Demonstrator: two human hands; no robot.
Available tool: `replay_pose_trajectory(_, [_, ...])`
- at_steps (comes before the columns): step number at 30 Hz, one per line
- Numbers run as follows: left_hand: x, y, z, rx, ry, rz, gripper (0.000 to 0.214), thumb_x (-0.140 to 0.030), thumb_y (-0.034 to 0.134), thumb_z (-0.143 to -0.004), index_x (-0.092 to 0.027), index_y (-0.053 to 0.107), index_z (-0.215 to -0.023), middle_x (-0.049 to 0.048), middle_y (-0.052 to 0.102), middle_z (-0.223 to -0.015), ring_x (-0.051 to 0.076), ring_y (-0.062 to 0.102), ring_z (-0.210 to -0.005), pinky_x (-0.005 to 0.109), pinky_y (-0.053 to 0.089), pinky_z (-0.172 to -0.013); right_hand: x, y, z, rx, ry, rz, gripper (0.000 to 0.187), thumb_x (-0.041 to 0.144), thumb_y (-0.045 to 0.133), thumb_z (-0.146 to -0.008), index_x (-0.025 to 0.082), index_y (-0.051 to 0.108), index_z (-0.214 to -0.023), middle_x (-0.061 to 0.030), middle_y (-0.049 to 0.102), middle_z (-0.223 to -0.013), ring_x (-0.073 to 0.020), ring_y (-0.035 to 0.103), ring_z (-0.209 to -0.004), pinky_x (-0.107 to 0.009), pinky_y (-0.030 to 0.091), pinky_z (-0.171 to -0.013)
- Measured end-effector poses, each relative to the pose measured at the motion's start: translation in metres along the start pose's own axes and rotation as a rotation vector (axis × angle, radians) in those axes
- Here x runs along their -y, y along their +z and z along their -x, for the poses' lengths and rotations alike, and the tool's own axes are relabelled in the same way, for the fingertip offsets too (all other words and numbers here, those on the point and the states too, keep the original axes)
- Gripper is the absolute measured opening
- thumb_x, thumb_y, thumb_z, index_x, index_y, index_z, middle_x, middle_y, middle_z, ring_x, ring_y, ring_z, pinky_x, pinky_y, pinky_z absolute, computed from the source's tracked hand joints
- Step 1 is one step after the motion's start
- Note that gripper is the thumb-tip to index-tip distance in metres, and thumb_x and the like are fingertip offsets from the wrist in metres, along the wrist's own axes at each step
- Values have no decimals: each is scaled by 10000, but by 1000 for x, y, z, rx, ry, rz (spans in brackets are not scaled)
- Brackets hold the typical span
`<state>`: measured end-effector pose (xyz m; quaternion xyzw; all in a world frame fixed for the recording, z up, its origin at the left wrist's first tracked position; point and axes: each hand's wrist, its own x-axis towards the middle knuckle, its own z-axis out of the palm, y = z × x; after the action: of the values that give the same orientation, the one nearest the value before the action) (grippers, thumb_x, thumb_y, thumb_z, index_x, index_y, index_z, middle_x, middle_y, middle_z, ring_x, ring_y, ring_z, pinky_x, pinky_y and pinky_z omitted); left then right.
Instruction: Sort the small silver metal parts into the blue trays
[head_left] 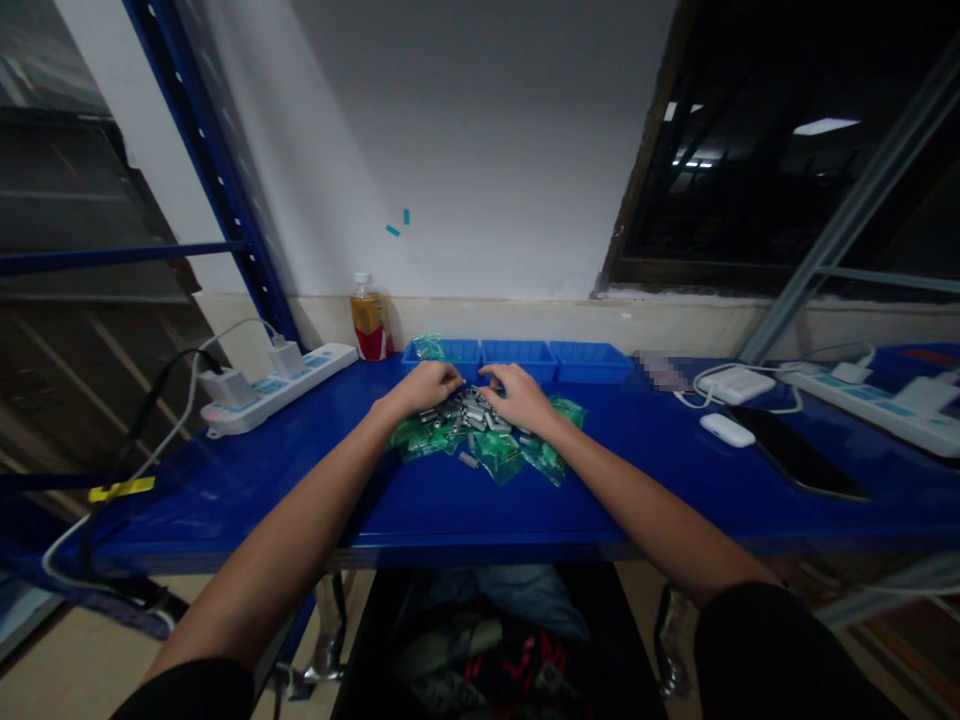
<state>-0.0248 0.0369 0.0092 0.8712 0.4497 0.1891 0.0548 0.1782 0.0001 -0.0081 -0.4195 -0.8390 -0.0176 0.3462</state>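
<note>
A heap of small silvery metal cylinders point(474, 412) lies on the blue table, in front of me. Green-tinted clear plastic bags point(499, 455) are spread under and around it. At the heap's left back edge is my left hand point(429, 384), its fingers curled together; what they hold, if anything, is too small to make out. Over the right side of the heap reaches my right hand point(519, 394), thumb and forefinger bent but apart, with the fingertips close to the cylinders. One loose cylinder point(469, 460) lies nearer to me.
Three blue bins point(517, 352) stand in a row by the wall, a green bag in the left one. A drink bottle point(370, 318) is beside them. Power strips point(281, 388) with cables lie at both sides. A phone point(795, 455) and white case point(726, 430) lie right.
</note>
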Motion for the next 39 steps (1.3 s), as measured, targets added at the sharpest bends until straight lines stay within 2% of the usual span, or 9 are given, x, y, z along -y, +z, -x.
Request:
replay_pose_trajectory(2, [-11,-3,0,-8,58,42,278,-285,459,-844,-150,691,-914,67,708,-874,175,625,-767,241,430,-680,3,-1,0,-7,-48,-7,278,237,578,-835,181,566,-1107,-43,621,-876,-198,528,-865,-301,390,-783])
replay_pose_trajectory(6, [-27,-4,2,-38,145,125,320,-347,459,-860,-123,686,-893,71,692,-821,175,610,-721,246,416,-639,4,-2,0,-23,-78,42,175,226,548,-852,184,583,-1018,-66,612,-923,-208,525,-904,-310,391,-802])
replay_pose_trajectory(14, [-29,-4,1,-111,134,249,351,-384,410,-896,-140,645,-803,53,681,-800,170,607,-766,260,445,-694,6,0,-3,-63,-14,11,57,221,569,-803,171,595,-801,-64,598,-820,-203,530,-826,-315,406,-752])
replay_pose_trajectory(18, [-30,1,1,-185,181,292,214,-245,440,-863,-136,589,-972,59,664,-891,162,613,-819,273,466,-742,5,3,-9,-132,263,-352,62,224,583,-737,166,600,-723,-16,585,-684,-154,538,-654,-283,416,-644])
replay_pose_trajectory(20, [-32,5,2,-207,228,287,253,-212,510,-818,-135,541,-1057,59,651,-899,159,615,-804,273,475,-731,3,5,-12,-154,378,-603,80,248,595,-702,170,595,-714,1,587,-648,-144,541,-620,-277,425,-623])
replay_pose_trajectory(23, [-37,10,4,-249,272,220,243,-239,571,-799,-149,529,-1021,57,641,-883,171,613,-794,284,477,-711,3,5,-15,-195,432,-897,145,270,656,-620,184,580,-709,24,594,-635,-135,553,-615,-266,439,-619])
replay_pose_trajectory(26, [-42,11,5,-321,245,161,171,-242,560,-813,-162,537,-962,56,644,-875,181,613,-794,294,473,-705,4,3,-14,-194,467,-1021,209,310,712,-575,188,588,-689,23,603,-613,-132,556,-597,-260,442,-600])
replay_pose_trajectory(34, [-49,6,7,-395,205,188,142,-247,497,-860,-153,574,-933,54,647,-833,174,602,-763,288,446,-702,3,1,-12,-153,503,-938,351,522,652,-664,173,613,-649,-7,600,-579,-139,561,-573,-255,430,-542])
replay_pose_trajectory(39, [-46,12,-1,-332,-3,652,172,-288,514,-849,-133,590,-860,38,636,-786,159,589,-750,259,436,-687,4,5,-10,-175,406,-788,216,391,588,-749,175,584,-764,1,599,-616,-142,581,-577,-262,453,-556])
